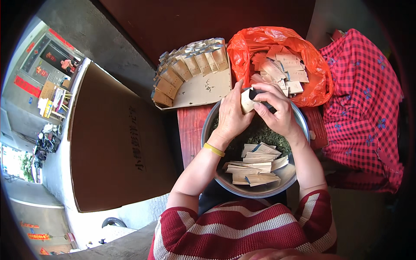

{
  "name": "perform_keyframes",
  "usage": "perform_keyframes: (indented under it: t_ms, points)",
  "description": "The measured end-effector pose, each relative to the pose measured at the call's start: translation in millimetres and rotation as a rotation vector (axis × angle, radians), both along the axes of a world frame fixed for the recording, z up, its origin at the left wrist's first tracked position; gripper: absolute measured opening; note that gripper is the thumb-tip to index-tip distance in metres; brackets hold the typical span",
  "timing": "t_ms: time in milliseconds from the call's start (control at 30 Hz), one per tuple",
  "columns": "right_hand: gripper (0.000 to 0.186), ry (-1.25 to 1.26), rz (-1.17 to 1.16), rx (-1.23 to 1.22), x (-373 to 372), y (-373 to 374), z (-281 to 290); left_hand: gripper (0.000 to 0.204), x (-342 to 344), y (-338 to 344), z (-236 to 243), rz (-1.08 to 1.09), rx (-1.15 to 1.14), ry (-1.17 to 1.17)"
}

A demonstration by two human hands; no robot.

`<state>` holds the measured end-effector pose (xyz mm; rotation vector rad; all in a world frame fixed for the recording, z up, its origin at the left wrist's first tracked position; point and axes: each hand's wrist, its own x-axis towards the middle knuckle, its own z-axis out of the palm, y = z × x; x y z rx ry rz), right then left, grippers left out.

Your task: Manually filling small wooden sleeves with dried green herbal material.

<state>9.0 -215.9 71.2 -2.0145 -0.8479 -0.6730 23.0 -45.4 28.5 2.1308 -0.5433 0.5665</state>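
Over the far part of a metal bowl (304, 122), my left hand (232, 113) is closed round a small tan paper packet (247, 102). The packet's mouth gapes, dark inside. Fingers of my right hand (277, 112) pinch its rim from the other side. Dark green, crumbled dried leaves (264, 133) lie in the bowl below my wrists. On top of them, toward me, rests a loose heap of flat paper packets (255, 167), some with dark blue edges. My hands hide part of the leaves.
Upright, filled-looking packets (190, 65) line a shallow cardboard tray (203, 93) at the far left. Beside it, a red plastic bag (318, 89) holds many flat packets. A large cardboard box (117, 143) stands left. Red checked cloth (359, 108) hangs right. The bowl sits by a reddish wooden tabletop (189, 130).
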Motion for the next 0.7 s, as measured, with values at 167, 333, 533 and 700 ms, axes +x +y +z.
perform_keyframes:
  t_ms: [167, 333, 533, 700]
  points:
    - [0.018, 0.061, -0.047, 0.092, -2.3, -7.7, 2.0, 0.074, -0.7, -0.5, 1.1, -0.036, 0.055, 0.001]
    - [0.025, 0.1, -0.075, 0.016, -1.9, -9.2, 4.7, 0.065, 0.7, -5.3, -0.9, -0.081, -0.006, -0.007]
    - [0.025, 0.077, 0.05, -0.164, -5.4, -1.8, 12.9, 0.052, -2.4, -0.8, 5.1, -0.225, -0.115, -0.02]
    - [0.017, 0.024, 0.002, -0.118, -15.9, 0.2, 16.6, 0.054, -8.1, -7.3, 3.6, -0.196, -0.137, -0.139]
